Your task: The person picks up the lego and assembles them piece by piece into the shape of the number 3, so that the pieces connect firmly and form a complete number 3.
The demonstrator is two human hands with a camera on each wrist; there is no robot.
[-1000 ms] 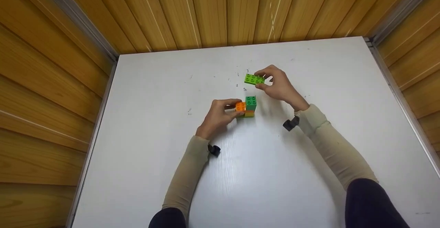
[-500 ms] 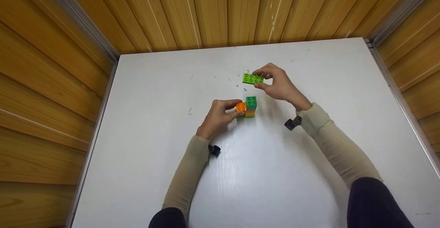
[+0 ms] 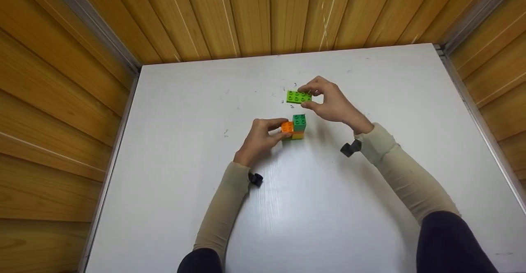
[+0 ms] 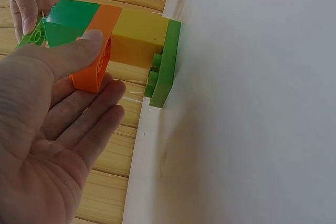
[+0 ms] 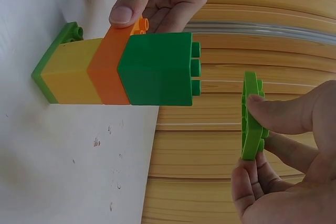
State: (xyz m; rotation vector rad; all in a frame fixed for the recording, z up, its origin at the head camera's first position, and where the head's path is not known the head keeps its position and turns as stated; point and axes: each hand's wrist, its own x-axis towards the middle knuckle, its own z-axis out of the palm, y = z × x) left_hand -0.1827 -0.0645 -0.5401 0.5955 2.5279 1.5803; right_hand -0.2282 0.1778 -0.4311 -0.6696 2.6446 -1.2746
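A small tower of toy building bricks stands on the table: a lime-green base plate, a yellow brick, a flat orange brick jutting out to the left, and a dark green brick on top. My left hand pinches the overhanging end of the orange brick between thumb and fingers. Above and beyond the tower, my right hand holds a thin lime-green brick by its right end, studs up. A gap separates this brick from the dark green studs, as the right wrist view shows.
The white table is bounded at the back and sides by wood-patterned walls with metal strips along the corners. Small dark marks speckle the tabletop behind the tower. A black wrist camera sits on the right sleeve.
My right hand has shifted slightly to the left with the lime-green brick, which is now turned a little straighter. The left hand and the tower have stayed in place.
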